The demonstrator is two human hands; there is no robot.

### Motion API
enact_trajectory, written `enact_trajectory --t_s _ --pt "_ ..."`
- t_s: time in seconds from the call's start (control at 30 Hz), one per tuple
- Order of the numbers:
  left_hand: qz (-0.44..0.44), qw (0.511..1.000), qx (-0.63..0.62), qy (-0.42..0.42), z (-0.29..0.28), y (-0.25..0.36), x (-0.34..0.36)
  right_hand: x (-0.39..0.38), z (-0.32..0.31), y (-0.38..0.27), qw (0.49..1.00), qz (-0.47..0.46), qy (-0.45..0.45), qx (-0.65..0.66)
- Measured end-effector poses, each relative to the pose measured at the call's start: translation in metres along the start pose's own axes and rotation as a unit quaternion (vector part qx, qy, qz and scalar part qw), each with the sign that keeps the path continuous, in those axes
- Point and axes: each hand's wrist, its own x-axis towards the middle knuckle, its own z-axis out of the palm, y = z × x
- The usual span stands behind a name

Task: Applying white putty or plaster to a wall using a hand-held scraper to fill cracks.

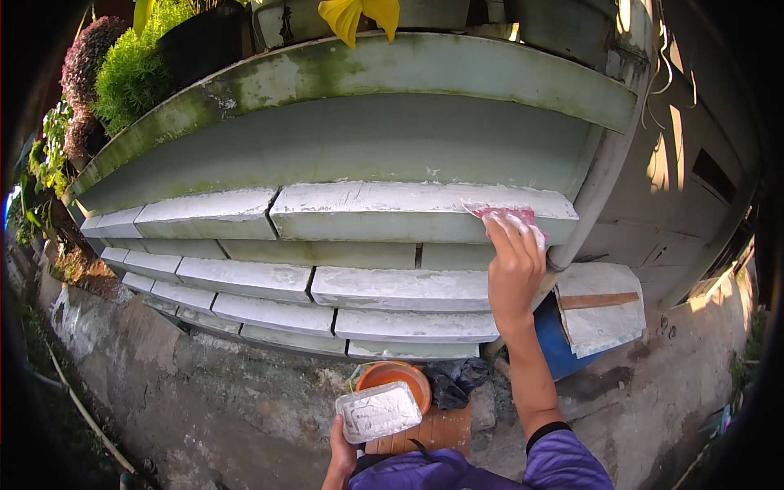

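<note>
My right hand [516, 257] is closed round a red scraper [523, 216], its fingers smeared with white paste. The scraper's edge rests on the top ledge [392, 196] of a pale green wall, near the ledge's right end. White paste coats the ledge's upper face in an uneven layer. Low in front of me, my left hand [343, 445] grips the side of a rectangular tray [380, 411]. White paste lies spread over the tray's inside. Part of the scraper is hidden by my fingers.
Lower ledges [400, 287] also carry white coating. An orange bucket [420, 380] stands behind the tray, beside a black plastic bag [457, 382] and a wooden board [445, 429]. At right are a pipe [600, 175] and a covered blue container [563, 339]. Potted plants [135, 77] line the top.
</note>
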Motion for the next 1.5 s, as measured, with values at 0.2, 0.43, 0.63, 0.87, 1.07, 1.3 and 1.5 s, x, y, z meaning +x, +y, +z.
enact_trajectory --t_s 0.2,0.43,0.63,0.87,1.07,1.3,1.5 --pt "-0.015 1.0 -0.014 0.005 -0.015 0.003 0.012 0.002 0.036 -0.006 0.998 0.001 -0.056 0.04" --pt "0.05 0.997 0.021 -0.055 0.004 0.034 0.043 -0.039 -0.034 -0.04 0.999 0.015 0.016 0.034" --pt "0.038 0.994 0.065 -0.073 0.016 0.043 0.056 -0.111 -0.078 -0.082 0.902 0.238 -0.167 0.319" --pt "0.068 0.978 0.11 -0.162 0.045 0.059 0.044 -0.155 -0.08 -0.1 0.866 0.13 -0.318 0.364" --pt "0.114 0.954 0.19 -0.203 0.057 0.055 0.04 -0.165 -0.078 -0.099 0.848 0.115 -0.384 0.348" --pt "0.08 0.958 0.154 -0.23 0.066 0.052 0.033 -0.173 -0.086 -0.089 0.839 0.162 -0.337 0.395" --pt "0.073 0.966 0.153 -0.196 0.077 0.048 0.029 -0.177 -0.103 -0.08 0.865 0.163 -0.294 0.373"
